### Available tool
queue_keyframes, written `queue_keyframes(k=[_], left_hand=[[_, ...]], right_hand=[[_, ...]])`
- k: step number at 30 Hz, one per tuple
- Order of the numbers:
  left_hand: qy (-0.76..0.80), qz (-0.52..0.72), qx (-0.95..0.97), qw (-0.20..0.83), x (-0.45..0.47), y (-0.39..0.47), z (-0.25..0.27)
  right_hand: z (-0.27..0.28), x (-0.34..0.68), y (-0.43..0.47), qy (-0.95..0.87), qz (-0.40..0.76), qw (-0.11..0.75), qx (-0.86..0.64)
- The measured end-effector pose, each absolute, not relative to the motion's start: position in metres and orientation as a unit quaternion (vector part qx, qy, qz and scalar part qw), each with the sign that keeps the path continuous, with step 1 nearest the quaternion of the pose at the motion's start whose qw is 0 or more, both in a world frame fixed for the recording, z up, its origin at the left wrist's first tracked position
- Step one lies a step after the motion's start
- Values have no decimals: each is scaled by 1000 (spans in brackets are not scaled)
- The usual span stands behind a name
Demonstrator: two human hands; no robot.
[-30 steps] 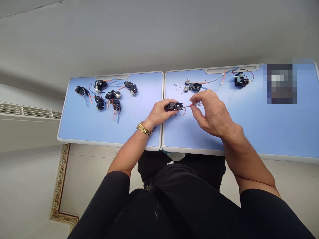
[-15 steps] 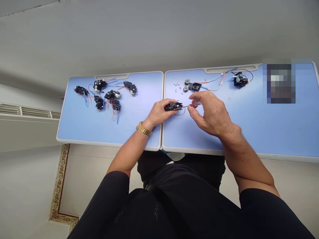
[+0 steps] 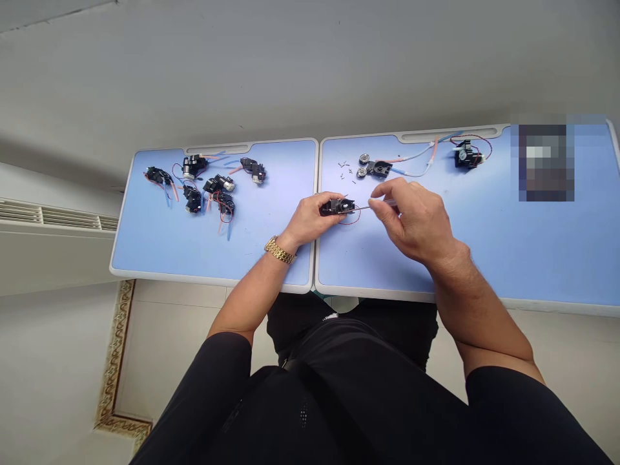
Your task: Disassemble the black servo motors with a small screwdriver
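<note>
My left hand (image 3: pixel 312 219) is closed around a small black pump-like assembly (image 3: pixel 338 206) and steadies it on the right-hand table. A thin red wire (image 3: pixel 357 217) loops out from its near side. In my right hand (image 3: pixel 411 216) is a screwdriver (image 3: pixel 362 208), pinched between thumb and fingers. Its thin shaft points left, the tip at the right end of the black assembly; most of the handle is hidden by my fingers. Just beyond my hands lie several small screws (image 3: pixel 345 165), two round ridged parts (image 3: pixel 363 159) and a black housing (image 3: pixel 380 169) joined to tubing.
On the left table (image 3: pixel 169 252) rest several black assemblies (image 3: pixel 194 166) with blue and orange tubes. Another assembly (image 3: pixel 467 155) with red wires sits at the back right. A pixelated patch (image 3: pixel 546 161) covers something at the far right. A narrow seam (image 3: pixel 316 258) parts the two tables.
My right hand has shifted its fingers on the screwdriver and moved slightly right, and the red part of the handle is now covered. The left hand and the black assembly have stayed put.
</note>
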State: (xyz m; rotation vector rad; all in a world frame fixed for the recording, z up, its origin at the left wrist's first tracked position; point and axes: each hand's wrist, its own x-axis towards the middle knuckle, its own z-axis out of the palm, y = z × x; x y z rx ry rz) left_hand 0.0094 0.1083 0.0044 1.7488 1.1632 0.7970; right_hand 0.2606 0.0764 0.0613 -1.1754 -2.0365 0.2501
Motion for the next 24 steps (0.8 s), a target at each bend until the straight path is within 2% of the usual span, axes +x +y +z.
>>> queue_keyframes(k=[8, 14, 17, 24], left_hand=[[467, 317, 699, 438, 9, 108, 4], [473, 315, 701, 430, 9, 108, 5], [471, 317, 702, 431, 9, 108, 5], [472, 315, 700, 434, 10, 108, 6]], right_hand=[[64, 258, 75, -805, 127, 400, -419], [62, 260, 76, -804, 73, 403, -432], [64, 260, 76, -810, 95, 408, -410], [64, 260, 75, -797, 113, 360, -471]])
